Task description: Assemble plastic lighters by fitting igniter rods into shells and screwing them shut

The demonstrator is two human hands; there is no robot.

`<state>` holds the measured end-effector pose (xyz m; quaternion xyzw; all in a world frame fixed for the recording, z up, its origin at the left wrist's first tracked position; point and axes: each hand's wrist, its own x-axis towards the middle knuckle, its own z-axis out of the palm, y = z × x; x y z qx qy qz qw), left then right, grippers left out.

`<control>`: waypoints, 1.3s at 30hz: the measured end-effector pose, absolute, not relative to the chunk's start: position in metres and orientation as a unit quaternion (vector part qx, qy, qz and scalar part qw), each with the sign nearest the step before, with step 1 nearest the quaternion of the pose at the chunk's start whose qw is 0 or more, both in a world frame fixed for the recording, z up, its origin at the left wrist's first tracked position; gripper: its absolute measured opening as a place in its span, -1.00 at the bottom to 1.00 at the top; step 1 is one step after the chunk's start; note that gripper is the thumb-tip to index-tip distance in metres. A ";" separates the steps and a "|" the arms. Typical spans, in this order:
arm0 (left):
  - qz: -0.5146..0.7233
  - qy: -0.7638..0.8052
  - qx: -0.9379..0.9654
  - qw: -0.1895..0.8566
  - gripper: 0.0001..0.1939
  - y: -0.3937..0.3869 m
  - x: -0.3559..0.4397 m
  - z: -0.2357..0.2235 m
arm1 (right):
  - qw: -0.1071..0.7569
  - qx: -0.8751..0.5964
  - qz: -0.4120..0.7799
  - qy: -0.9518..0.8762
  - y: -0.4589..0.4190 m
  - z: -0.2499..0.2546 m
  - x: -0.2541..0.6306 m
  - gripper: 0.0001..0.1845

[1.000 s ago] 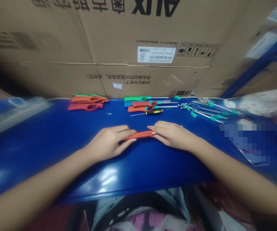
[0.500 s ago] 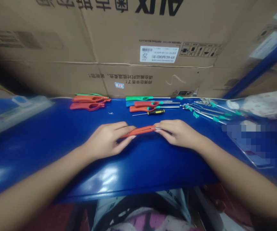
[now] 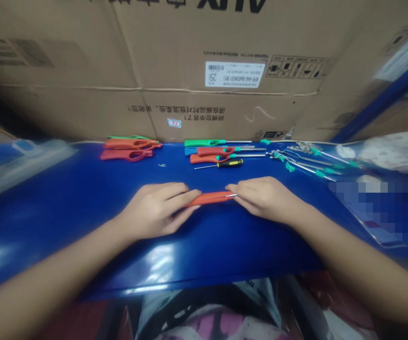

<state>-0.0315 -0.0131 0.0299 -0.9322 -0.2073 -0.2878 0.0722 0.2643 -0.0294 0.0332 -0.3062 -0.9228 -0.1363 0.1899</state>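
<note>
Between my two hands, above the blue table, is an orange stick lighter (image 3: 212, 198) lying nearly level. My left hand (image 3: 161, 208) pinches its left end between thumb and fingers. At the other end, my right hand (image 3: 260, 196) is closed on the tip, where a bit of bare metal shows; the fingers hide the rest. A seam runs along the orange handle. Just beyond it lies a screwdriver (image 3: 229, 163) with a black and yellow handle. Behind that are stick lighters with metal tubes, among them a green one (image 3: 204, 142) and a red one (image 3: 216, 151).
Orange and red lighter handles (image 3: 125, 154) lie at the back left. Several metal rods with teal ends (image 3: 306, 167) are heaped at the back right. A large cardboard box (image 3: 175, 56) walls off the back. A clear plastic bag (image 3: 22, 160) lies left; a blurred-out flat object (image 3: 377, 217) lies right.
The orange lighter has shifted slightly down and to the right and lies more level. The dark gap along its handle looks narrower. Both hands still grip it.
</note>
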 end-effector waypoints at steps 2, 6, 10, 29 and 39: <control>-0.292 -0.223 -0.929 0.041 -0.73 -0.014 -0.030 0.029 | 0.187 -0.312 -0.145 -0.920 -0.031 0.034 0.262 -0.70; -0.291 -0.227 -0.929 0.017 -0.74 -0.013 -0.029 0.028 | 0.199 -0.320 -0.124 -0.918 -0.032 0.034 0.259 -0.66; -0.279 -0.214 -0.936 0.026 -0.73 -0.011 -0.032 0.029 | 0.230 -0.320 -0.093 -0.915 -0.030 0.031 0.258 -0.67; -0.291 -0.190 -0.937 0.027 -0.74 -0.014 -0.030 0.026 | 0.198 -0.347 -0.050 -0.915 -0.037 0.036 0.253 -0.82; -0.274 -0.238 -0.932 -0.024 -0.74 -0.019 -0.023 0.021 | 0.221 -0.343 -0.006 -0.913 -0.029 0.029 0.247 -0.80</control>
